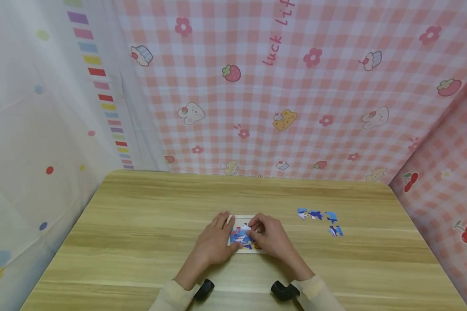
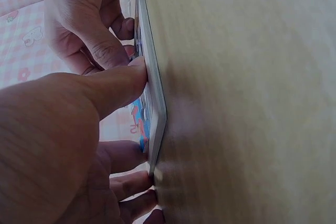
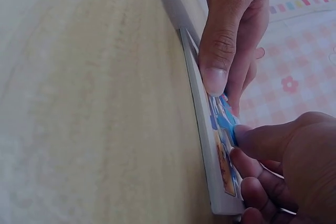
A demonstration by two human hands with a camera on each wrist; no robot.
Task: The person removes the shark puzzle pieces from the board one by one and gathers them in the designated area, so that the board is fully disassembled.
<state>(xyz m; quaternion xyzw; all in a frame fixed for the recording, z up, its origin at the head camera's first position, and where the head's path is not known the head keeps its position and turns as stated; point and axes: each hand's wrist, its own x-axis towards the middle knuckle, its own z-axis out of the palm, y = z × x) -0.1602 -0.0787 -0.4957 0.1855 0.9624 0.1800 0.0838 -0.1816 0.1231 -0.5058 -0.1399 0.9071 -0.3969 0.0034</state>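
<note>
One bare left hand (image 1: 214, 245) is laid across the left side of a pale-rimmed puzzle board (image 1: 241, 217), its fingers stretched along the left edge and its thumb pressed on the near rim; nothing is clenched in it, and the board seems simply to be steadied. Just right of that thumb, the board is partly filled with a blue picture. Farther right, over the picture, a blue puzzle piece (image 3: 228, 124) appears to be pinched between the thumb and curled fingers of the right hand (image 1: 271, 235); its outline is mostly hidden by the fingertips.

For the piece to be seated well, it should be kept level, its tabs should be matched to the neighbouring notches, and it should be pressed straight down, lightly, while the board is braced by the left hand. If resistance is felt, the piece is better lifted and turned than forced.

The board is placed directly under the right hand's grip, flat on a wooden table (image 1: 140, 233). Right of that grip and well apart from it, four loose pieces (image 1: 315, 214) are scattered: three in a rough row, one just nearer.
</note>
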